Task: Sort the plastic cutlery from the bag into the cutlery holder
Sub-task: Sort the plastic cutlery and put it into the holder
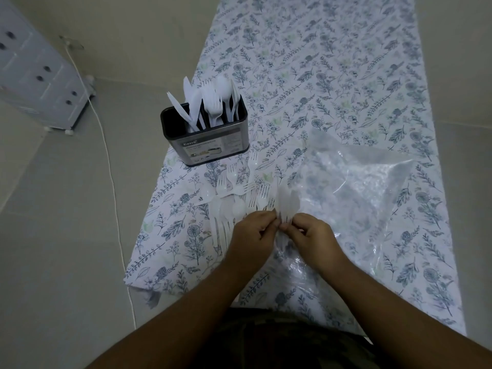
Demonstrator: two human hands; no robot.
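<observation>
A black and steel cutlery holder (210, 147) stands at the near left of a floral cloth (332, 75), with white plastic knives, forks and spoons (213, 105) upright in its compartments. A loose pile of white forks and spoons (234, 198) lies on the cloth in front of it. My left hand (253, 230) and my right hand (311, 233) meet just behind the pile, both pinching the handles of a few white knives (288, 203) that point away from me. A crumpled clear plastic bag (356, 182) lies to the right of my hands.
The cloth covers a long narrow surface running away from me. Grey floor tiles lie on both sides. A white cable (111, 177) trails over the floor at left, past a pale drawer unit (40, 75) at the far left.
</observation>
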